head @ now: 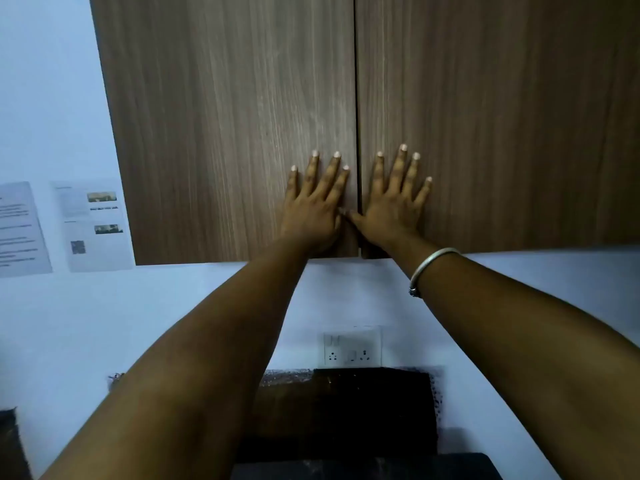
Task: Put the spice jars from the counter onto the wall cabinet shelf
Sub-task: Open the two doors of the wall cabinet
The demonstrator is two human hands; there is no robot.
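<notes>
Head view. A brown wood-grain wall cabinet (pixel 356 64) hangs on the pale wall (pixel 45 98), its two doors shut and meeting at a narrow vertical seam; the shelf behind them is hidden. The left hand (pixel 311 209) lies flat on the left door (pixel 214 116) and the right hand (pixel 391 209) lies flat on the right door (pixel 502 116), both near the lower edge, just beside the seam. Fingers are straight, spread and holding nothing; the thumb tips meet across the seam. A silver metal bangle (pixel 429 268) circles the right wrist. Two printed paper sheets (pixel 93 225) are fixed to the wall left of the cabinet. A white switch-and-socket plate (pixel 351 346) sits below, above a dark surface (pixel 346 410) too dim to identify.
</notes>
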